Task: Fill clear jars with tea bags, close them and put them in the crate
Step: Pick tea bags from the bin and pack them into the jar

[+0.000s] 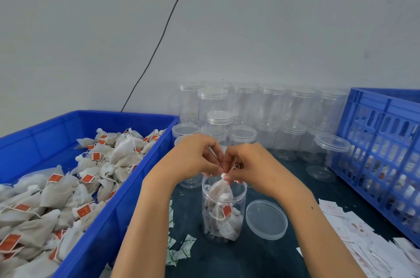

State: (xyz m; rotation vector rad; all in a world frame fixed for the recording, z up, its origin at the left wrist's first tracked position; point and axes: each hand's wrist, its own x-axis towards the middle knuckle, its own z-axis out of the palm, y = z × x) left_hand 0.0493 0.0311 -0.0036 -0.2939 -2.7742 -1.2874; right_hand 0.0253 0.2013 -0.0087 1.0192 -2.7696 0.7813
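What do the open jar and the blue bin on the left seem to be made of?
Open jar: probably clear glossy plastic; the tea bags show through it. Blue bin: seemingly moulded, opaque, smooth plastic with a thick rim.

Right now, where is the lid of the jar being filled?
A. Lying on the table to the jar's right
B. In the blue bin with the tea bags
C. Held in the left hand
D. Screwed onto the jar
A: the lid lies flat on the table, right of the open jar.
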